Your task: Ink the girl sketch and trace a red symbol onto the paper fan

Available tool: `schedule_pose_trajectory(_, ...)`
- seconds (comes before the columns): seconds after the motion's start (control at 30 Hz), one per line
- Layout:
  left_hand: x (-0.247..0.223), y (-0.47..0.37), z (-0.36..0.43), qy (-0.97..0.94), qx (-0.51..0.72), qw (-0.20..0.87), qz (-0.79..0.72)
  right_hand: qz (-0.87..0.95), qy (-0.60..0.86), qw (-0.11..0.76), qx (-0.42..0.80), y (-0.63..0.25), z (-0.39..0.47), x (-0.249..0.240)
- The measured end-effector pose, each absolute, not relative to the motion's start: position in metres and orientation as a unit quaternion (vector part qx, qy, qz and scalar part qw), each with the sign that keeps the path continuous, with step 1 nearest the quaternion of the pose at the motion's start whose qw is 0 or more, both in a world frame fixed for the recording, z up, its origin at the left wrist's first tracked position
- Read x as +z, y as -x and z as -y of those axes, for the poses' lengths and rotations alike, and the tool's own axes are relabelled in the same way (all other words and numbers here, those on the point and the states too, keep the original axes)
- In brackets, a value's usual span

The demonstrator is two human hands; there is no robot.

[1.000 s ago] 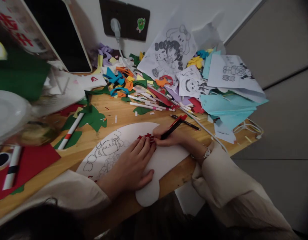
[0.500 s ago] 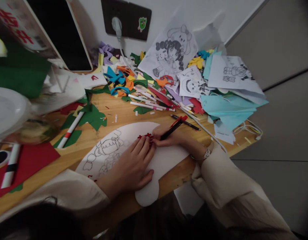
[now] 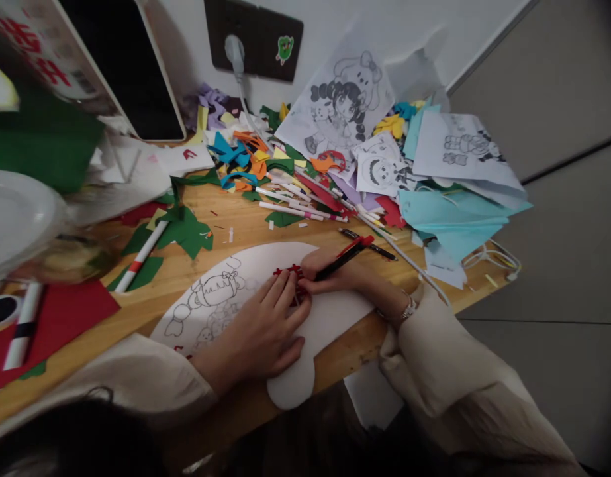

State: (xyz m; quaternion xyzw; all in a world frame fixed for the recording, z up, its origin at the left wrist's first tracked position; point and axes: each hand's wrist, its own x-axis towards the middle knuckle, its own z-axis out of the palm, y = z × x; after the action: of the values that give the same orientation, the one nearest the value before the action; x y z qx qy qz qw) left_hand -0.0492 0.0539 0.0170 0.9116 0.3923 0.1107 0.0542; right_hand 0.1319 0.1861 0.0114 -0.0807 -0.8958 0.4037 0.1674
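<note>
Left hand (image 3: 263, 331) has spread its forefinger atop rounded, white, sketched paper (image 3: 337, 315); right hand (image 3: 331, 281) grips black pen (image 3: 341, 260).

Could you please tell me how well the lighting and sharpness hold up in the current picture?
Head view: dim overall, much of the bottom edge nearly black; head view: soft sheen on the plastic dish; head view: line drawing on the white paper readable, the tip of the pen not discernible; head view: right sleeve drawn out toward the corner, probably wide-lens distortion.
</note>
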Motion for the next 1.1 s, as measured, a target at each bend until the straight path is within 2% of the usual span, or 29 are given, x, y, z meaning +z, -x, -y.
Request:
schedule_pose_trajectory(0.13,0.018,0.049,-0.054,-0.913,0.105,0.058,-0.391,0.908,0.058,0.165,0.38,-0.131,-0.185,0.014)
schedule_pose_trajectory(0.27,0.019,0.05,-0.054,-0.915,0.103,0.055,-0.387,0.914,0.097,0.151,0.365,-0.134,-0.18,0.015)
schedule_pose_trajectory(0.53,0.017,0.05,-0.054,-0.913,0.107,0.053,-0.389,0.902,0.118,0.169,0.38,-0.135,-0.176,0.013)
schedule_pose_trajectory(1.1,0.015,0.049,-0.054,-0.912,0.107,0.041,-0.394,0.911,0.086,0.147,0.375,-0.137,-0.182,0.013)
